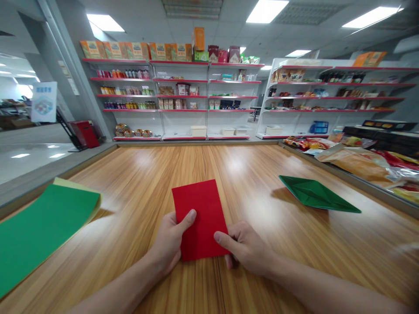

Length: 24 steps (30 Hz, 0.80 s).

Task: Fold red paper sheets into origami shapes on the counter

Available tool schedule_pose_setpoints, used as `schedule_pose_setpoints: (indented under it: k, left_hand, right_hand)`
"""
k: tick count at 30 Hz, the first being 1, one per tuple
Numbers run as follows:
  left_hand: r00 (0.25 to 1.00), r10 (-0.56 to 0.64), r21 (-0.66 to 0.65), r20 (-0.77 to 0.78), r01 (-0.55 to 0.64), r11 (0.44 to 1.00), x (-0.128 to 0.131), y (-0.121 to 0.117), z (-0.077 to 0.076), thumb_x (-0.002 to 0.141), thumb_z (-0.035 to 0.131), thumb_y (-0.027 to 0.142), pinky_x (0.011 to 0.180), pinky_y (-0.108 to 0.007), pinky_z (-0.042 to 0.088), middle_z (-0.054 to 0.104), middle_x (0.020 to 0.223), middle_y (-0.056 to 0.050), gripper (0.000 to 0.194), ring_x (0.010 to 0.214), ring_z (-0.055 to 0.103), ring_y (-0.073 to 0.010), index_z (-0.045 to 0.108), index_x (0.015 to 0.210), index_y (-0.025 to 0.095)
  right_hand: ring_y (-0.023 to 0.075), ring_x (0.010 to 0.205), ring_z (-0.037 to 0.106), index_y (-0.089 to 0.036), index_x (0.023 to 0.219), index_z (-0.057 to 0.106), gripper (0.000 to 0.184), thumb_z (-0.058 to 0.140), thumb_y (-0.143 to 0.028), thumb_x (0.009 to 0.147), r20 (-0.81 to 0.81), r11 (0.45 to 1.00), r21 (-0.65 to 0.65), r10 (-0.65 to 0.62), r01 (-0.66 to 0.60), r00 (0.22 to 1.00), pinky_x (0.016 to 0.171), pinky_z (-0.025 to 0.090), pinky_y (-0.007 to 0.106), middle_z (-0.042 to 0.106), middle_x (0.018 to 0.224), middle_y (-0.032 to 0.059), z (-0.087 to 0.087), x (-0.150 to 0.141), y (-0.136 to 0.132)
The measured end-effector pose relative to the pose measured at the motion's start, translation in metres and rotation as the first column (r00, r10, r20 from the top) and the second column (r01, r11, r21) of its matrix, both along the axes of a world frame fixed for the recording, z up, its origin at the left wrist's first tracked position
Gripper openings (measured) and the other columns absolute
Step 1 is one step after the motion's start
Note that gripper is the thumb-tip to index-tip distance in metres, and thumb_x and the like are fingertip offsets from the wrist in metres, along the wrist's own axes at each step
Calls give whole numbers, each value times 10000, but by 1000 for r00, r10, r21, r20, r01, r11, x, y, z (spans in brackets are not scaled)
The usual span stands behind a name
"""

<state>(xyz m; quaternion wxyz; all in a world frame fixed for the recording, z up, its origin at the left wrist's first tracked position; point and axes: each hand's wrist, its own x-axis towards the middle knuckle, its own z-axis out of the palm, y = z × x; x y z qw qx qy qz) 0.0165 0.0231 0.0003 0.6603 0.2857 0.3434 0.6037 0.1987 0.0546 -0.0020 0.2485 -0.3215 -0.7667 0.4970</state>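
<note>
A red sheet of paper (pixel 203 209), a flat rectangle tilted a little, is held up between my hands above the wooden table. My left hand (pixel 172 237) grips its left edge, thumb lying on the front and fingers hidden behind. At the lower right corner my right hand (pixel 247 246) pinches the paper between thumb and curled fingers. To the right lies a folded green paper boat (pixel 317 194), apart from both hands. Green paper sheets (pixel 49 226) with a yellowish sheet (pixel 78 188) beneath them rest at the left, their far end curling up.
The wooden table (pixel 147 174) has a raised rim. Packaged snacks (pixel 360 163) lie beyond its right edge. Shelves (pixel 183 96) of bottles and boxes stand behind. On the floor at the left are a red box (pixel 84 134) and a sign board (pixel 44 102).
</note>
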Motion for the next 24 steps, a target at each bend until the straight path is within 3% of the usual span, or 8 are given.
schedule_pose_setpoints:
  k: [13,19,24]
  left_hand:
    - [997,-15,-54,-70,11,998,-3,-5,0,750,729,316,736,-397,559,731,892,-169,322,796,701,-293,695,953,67]
    - [979,-134,-61,-152,126,990,-4,-9,-1,772,709,309,726,-372,562,728,920,-170,303,802,703,-287,696,959,70]
    - [992,-62,-70,-108,54,996,-4,-8,-1,762,714,333,738,-387,563,732,908,-156,302,798,704,-293,690,947,95]
  right_hand:
    - [63,331,415,-136,429,505,621,433,-564,873,-54,997,-4,78,-78,995,328,268,166,489,389,19,5,2,-5]
    - [67,450,390,-129,539,506,531,497,-568,838,-281,993,-121,-48,15,959,414,273,196,474,512,-3,3,-2,-1]
    - [65,414,361,-146,496,460,554,485,-584,834,-204,996,-74,-54,40,978,392,225,203,418,455,-19,2,-3,1]
